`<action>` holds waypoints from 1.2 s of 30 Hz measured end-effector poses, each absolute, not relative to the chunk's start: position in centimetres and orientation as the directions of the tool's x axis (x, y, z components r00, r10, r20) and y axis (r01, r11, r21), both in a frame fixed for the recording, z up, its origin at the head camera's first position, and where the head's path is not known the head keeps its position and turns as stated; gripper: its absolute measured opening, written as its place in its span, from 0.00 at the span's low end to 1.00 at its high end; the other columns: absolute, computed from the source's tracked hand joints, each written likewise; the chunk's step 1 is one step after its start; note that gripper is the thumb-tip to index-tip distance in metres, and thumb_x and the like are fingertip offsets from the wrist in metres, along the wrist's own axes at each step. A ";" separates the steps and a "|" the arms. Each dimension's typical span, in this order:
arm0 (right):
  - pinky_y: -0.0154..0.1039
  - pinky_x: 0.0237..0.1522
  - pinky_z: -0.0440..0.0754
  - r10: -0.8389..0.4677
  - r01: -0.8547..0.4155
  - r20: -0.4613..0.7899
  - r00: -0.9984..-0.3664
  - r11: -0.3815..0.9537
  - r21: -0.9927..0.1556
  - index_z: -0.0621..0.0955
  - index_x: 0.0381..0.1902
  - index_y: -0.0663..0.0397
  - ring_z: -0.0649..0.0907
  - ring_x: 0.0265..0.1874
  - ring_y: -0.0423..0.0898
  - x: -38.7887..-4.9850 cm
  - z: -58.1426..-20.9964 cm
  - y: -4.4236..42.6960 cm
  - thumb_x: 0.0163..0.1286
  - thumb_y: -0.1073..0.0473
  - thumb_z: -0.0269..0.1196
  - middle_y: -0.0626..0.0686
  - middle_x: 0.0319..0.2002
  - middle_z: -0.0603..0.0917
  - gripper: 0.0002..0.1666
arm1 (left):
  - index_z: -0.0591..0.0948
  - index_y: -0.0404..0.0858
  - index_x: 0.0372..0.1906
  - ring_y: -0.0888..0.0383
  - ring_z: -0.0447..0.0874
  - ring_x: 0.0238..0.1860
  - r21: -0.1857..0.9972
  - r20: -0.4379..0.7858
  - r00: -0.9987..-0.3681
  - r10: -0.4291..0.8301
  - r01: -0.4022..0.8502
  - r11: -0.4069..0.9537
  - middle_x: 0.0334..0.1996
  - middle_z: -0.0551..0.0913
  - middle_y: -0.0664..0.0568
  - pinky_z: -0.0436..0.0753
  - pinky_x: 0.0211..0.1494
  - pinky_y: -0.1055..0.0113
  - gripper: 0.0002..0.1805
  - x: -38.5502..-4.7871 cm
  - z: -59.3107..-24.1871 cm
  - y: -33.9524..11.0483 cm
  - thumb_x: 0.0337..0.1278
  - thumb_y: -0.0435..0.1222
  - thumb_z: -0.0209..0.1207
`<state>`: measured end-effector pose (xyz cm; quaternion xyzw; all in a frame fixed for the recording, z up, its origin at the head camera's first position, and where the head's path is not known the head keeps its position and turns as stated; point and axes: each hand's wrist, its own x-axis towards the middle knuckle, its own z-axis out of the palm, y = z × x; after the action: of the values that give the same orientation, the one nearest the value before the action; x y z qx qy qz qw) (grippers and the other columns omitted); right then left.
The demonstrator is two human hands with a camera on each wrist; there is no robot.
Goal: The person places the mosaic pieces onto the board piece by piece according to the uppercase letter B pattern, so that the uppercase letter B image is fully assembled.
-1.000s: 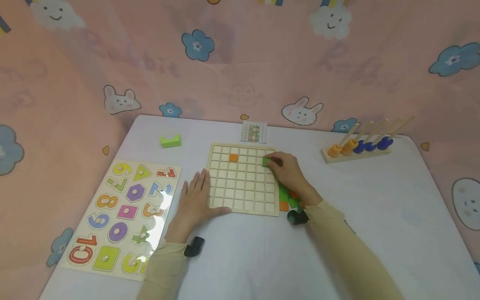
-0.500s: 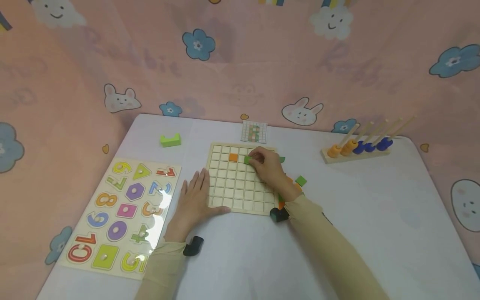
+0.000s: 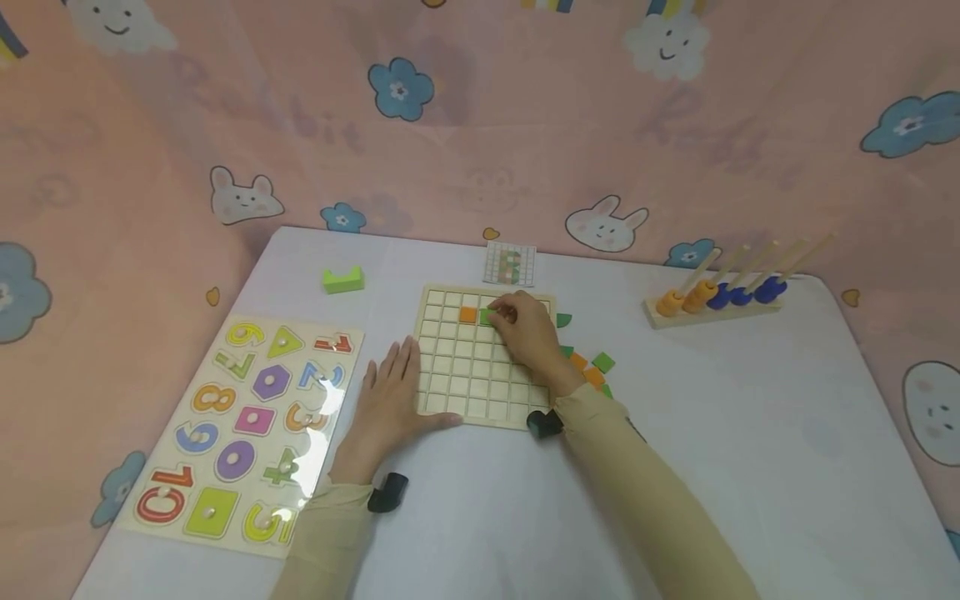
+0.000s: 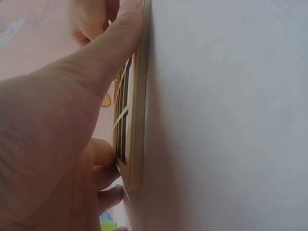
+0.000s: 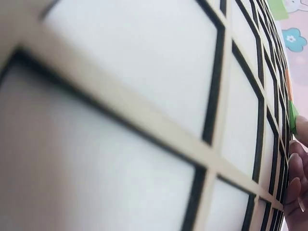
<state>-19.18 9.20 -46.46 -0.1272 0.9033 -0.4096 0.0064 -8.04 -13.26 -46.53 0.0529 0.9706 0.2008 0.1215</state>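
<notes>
Head view first: the right hand (image 3: 527,335) is pinching a small green tile (image 3: 486,317) between thumb and fingertips, and the tile is lying at about ten o'clock from the middle of that hand. It is sitting over the second row from the far edge of the grid board (image 3: 478,367), with an orange tile (image 3: 468,315) lying just beside it at nine o'clock. What is showing of it looks square, so no long axis is standing out. Whether it is down in its cell I can't tell.

The right hand is clearly the nearer one. The left hand (image 3: 386,408) is resting at the board's eight o'clock, fingers straight and thumb spread wide along the near edge, holding no tile.

As for containers, the grid is holding the orange tile in one cell, while many others are showing bare; the right hand is covering some. Loose tiles (image 3: 594,377) are lying off the board's three o'clock side, a dark green piece (image 3: 563,320) near two. At twelve, a pattern card (image 3: 510,264) is lying beyond the far edge. Toward nine from the left hand, a number board (image 3: 168,530) is carrying its knobbed shapes, and toward half past two a bead stand (image 3: 720,313) is bearing orange and blue beads.
</notes>
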 end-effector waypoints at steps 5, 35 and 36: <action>0.42 0.42 0.80 -0.207 -0.198 0.079 -0.975 0.651 -0.733 0.90 0.52 0.61 0.83 0.41 0.53 -19.1 -46.4 9.0 0.76 0.59 0.68 0.59 0.44 0.86 0.13 | 0.45 0.31 0.86 0.40 0.40 0.88 0.410 -0.194 -0.968 0.157 0.065 0.910 0.87 0.45 0.39 0.44 0.88 0.37 0.75 -7.9 -46.6 -13.2 0.48 0.70 0.72; 0.57 0.62 0.74 -0.379 -0.235 -0.049 -0.924 0.665 -0.709 0.83 0.67 0.54 0.68 0.62 0.60 -19.0 -46.3 12.8 0.78 0.60 0.64 0.63 0.62 0.75 0.22 | 0.44 0.32 0.86 0.41 0.38 0.88 0.424 -0.204 -0.967 0.149 0.050 0.904 0.87 0.44 0.40 0.42 0.88 0.38 0.75 -8.0 -46.6 -13.3 0.48 0.69 0.73; 0.59 0.63 0.72 -0.380 -0.232 -0.059 -0.923 0.673 -0.702 0.83 0.68 0.52 0.67 0.62 0.60 -19.1 -46.3 13.0 0.78 0.59 0.65 0.63 0.63 0.74 0.23 | 0.44 0.32 0.86 0.41 0.38 0.88 0.425 -0.205 -0.968 0.147 0.047 0.904 0.87 0.44 0.40 0.42 0.88 0.39 0.75 -8.0 -46.7 -13.3 0.48 0.69 0.73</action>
<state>-19.07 13.03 -46.27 -0.1684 0.9091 -0.3674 0.1006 -7.95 -13.30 -46.65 0.0501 0.9687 0.2131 0.1170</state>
